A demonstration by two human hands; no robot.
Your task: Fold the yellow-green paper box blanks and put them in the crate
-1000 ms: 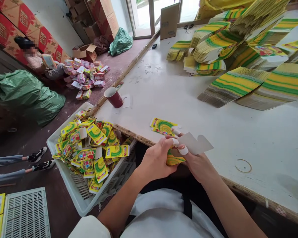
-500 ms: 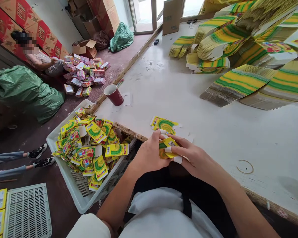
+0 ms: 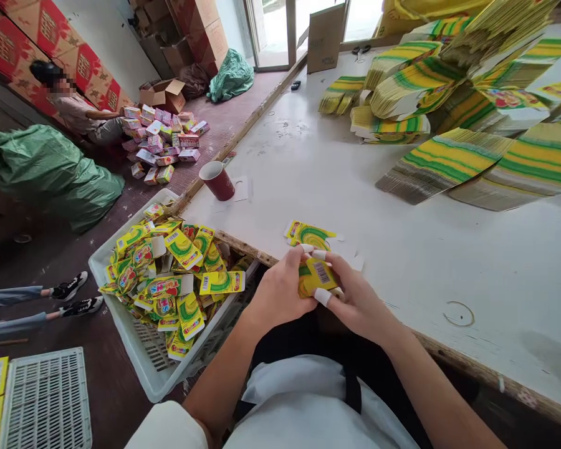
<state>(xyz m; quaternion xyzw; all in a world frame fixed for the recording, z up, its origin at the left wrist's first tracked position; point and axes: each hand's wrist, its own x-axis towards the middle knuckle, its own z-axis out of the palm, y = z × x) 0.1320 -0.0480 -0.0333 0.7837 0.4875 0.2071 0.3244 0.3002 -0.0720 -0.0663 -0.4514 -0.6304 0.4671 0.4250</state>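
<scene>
A small yellow and green carton (image 3: pixel 318 274) with a barcode is held between both hands over the table's front edge. My left hand (image 3: pixel 280 284) is closed on its left side, thumb along the top. My right hand (image 3: pixel 358 296), with white covers on its fingertips, grips the right end between thumb and fingers. Just beyond my hands, another flat yellow carton (image 3: pixel 311 234) lies on the white table (image 3: pixel 285 168). To my left, a pale plastic crate (image 3: pixel 156 390) holds a heap of similar yellow cartons (image 3: pixel 183 246).
A dark red mug (image 3: pixel 217 181) stands near the table's left edge. Stacks of flat printed cartons (image 3: pixel 458 162) cover the far right. A rubber band (image 3: pixel 459 313) lies at right. On the floor are a seated person (image 3: pixel 77 115), small boxes (image 3: pixel 156 143) and a green sack (image 3: pixel 51 171).
My right fingers have shifted on the carton, the thumb now lower on its front, and more of the barcode shows. The seated person's arm has reached out toward the small boxes.
</scene>
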